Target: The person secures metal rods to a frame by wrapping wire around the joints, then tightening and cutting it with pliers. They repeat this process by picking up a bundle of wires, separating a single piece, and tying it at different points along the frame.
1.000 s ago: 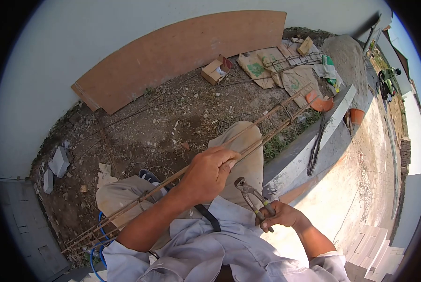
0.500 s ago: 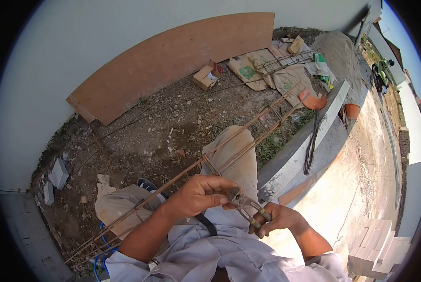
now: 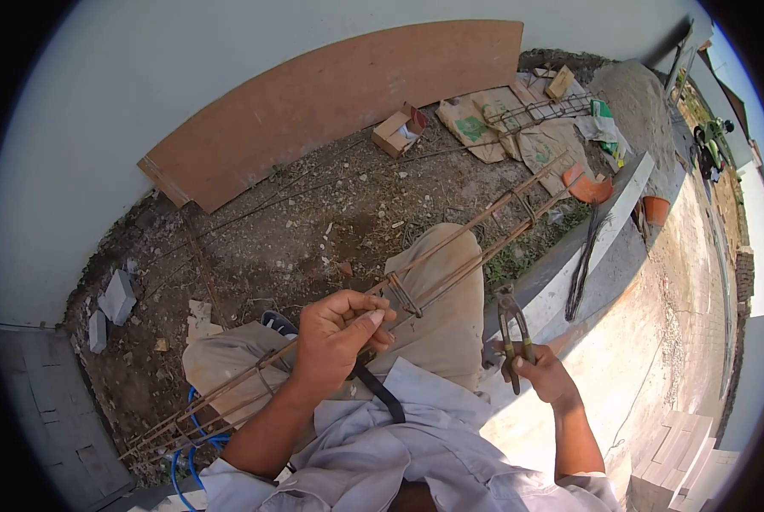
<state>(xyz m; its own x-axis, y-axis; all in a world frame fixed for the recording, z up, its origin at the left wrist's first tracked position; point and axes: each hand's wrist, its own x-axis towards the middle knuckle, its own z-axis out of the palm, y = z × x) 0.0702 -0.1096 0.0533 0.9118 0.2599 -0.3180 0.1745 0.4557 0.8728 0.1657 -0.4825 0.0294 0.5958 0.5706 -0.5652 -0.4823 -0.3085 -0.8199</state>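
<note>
My right hand [image 3: 547, 375] is wrapped round the handles of a pair of pincers [image 3: 516, 328], whose jaws point up above the concrete edge. My left hand [image 3: 339, 334] is closed, thumb pressed to fingers; anything pinched there is too small to make out. It is beside a long, thin rebar cage [image 3: 458, 232] lying slantwise across my legs. Just past the left fingertips, a square stirrup [image 3: 405, 294] crosses the cage's rods.
A bundle of dark tie wires [image 3: 582, 269] hangs over the concrete beam [image 3: 625, 192]. Farther off are an orange curved piece [image 3: 588, 189], paper sacks [image 3: 471, 128], a cardboard box [image 3: 396, 132] and a plywood sheet [image 3: 331, 107]. Blue hose [image 3: 177, 474] lies at lower left.
My right hand has carried the pincers away to the right and turned their jaws upward. My left hand, earlier at the pincers' jaws, has drawn back left, beside the rebar cage.
</note>
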